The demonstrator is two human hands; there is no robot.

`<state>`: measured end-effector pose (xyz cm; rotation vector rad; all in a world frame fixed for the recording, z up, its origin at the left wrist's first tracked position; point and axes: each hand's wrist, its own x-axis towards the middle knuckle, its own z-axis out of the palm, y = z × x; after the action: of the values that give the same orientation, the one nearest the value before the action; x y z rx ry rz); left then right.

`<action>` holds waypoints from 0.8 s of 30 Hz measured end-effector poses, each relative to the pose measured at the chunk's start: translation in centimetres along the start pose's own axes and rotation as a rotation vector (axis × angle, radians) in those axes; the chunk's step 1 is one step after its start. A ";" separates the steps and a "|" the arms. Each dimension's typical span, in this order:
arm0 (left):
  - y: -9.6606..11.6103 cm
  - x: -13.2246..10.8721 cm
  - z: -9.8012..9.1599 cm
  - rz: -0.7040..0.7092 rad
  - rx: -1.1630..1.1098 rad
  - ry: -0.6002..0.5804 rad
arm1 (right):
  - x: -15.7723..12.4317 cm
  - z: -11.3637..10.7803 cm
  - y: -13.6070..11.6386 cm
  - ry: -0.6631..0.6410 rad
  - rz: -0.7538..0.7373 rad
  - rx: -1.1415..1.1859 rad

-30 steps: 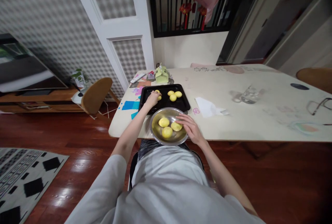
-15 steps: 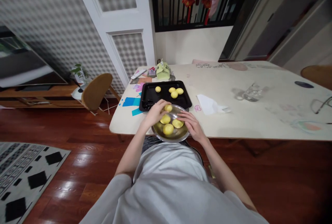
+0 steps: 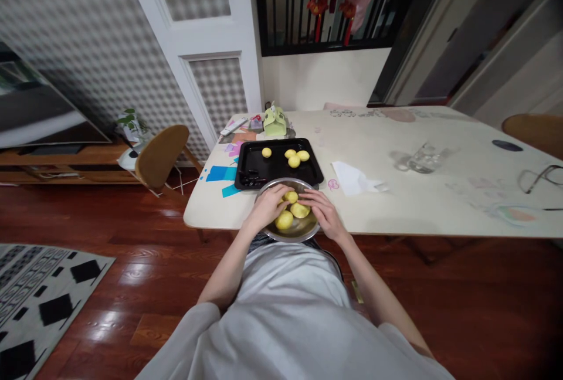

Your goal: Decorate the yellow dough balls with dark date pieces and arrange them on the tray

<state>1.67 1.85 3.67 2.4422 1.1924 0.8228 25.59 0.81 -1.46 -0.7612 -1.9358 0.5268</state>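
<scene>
Pale tabletop (image 3: pixel 422 207), tray (image 3: pixel 277 169) beyond bowl (image 3: pixel 304 230); left hand (image 3: pixel 265 209) curled round a lemon (image 3: pixel 291 197) inside bowl, right hand (image 3: pixel 325 211) loosely bent over bowl's right side, hold unclear; advisable: lemon kept low, any release soft, bowl steadied, since it overhangs the edge.

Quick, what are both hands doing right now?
Left hand: closed around a lemon at the metal bowl.
Right hand: fingers over the bowl's rim; can't tell if it grips.

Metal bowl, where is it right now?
In the head view, the metal bowl is just below centre, at the near edge of the table, in front of the black tray.
</scene>
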 end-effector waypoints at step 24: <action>-0.2 -1.9 0.1 -0.012 -0.023 0.054 | 5.0 -2.0 3.0 0.064 0.034 -0.092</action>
<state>0.68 0.48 2.83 2.4067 1.2084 0.8993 26.44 6.53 0.63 -0.8607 -1.9013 0.4315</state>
